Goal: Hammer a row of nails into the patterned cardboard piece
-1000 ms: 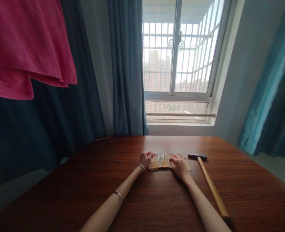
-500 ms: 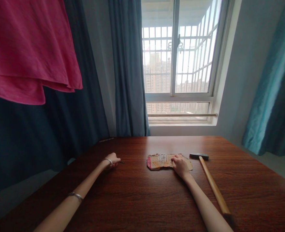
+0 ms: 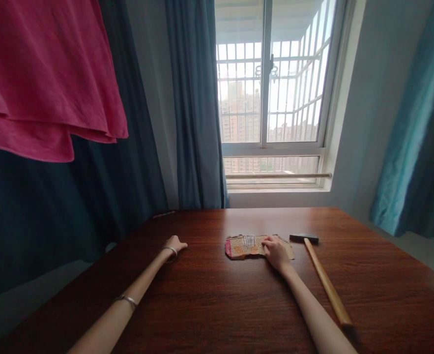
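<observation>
My left hand is closed over the table, left of the cardboard. A thin dark nail shows only faintly at its fingertips. A flat, torn-edged piece of cardboard lies on the table, speckled with dark dots and pink at its left end. Several thin nails stand in a row on its upper middle. My right hand rests on the right part of the cardboard, its fingers bent and held together against it. What lies under that palm is hidden. Just right of it lies a hammer with a dark head and wooden handle.
The brown wooden table reaches to the wall below a barred window. Blue curtains hang on both sides. A pink cloth hangs at upper left. A small pale row of objects sits at the table's far left corner.
My left hand has shifted slightly to the right, and the nail at its fingertips shows less than before. My right hand stays on the cardboard. The hammer lies as before.
</observation>
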`<action>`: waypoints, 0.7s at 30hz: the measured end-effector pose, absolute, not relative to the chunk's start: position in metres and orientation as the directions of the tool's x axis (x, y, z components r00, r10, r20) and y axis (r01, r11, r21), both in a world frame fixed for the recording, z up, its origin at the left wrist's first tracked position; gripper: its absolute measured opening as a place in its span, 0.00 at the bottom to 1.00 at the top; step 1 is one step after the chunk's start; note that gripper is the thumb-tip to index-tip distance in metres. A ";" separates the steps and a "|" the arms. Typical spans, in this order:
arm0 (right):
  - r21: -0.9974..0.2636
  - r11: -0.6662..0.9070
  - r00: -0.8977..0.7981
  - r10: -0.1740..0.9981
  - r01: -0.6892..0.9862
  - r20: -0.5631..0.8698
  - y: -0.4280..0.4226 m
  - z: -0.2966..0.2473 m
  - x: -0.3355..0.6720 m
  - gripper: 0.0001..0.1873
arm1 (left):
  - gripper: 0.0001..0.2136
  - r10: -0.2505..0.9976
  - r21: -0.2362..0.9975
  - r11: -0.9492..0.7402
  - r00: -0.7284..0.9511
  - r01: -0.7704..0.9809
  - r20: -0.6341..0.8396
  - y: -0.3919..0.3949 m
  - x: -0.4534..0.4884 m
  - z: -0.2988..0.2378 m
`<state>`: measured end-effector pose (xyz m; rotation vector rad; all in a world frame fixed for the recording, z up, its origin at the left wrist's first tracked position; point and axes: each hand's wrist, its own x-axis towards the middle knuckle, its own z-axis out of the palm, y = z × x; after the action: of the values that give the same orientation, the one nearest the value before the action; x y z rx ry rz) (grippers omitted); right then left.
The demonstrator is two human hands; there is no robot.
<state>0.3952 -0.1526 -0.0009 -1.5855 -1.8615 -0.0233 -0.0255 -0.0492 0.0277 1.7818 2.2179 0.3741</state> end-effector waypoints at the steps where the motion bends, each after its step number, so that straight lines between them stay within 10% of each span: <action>1: -0.404 0.259 -0.024 0.865 0.877 0.501 -0.153 -0.001 0.395 0.14 | 0.12 0.977 0.365 0.213 -0.208 0.906 -0.052 -0.049 -0.025 0.028; 21: -0.403 0.255 -0.023 0.867 0.879 0.498 -0.150 -0.002 0.396 0.14 | 0.08 0.970 0.459 0.240 -0.227 0.855 -0.086 -0.066 -0.001 0.045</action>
<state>0.3960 -0.1500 -0.0020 -1.5884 -1.8608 -0.0233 -0.0006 -0.0659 0.0453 1.6821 2.1666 0.4507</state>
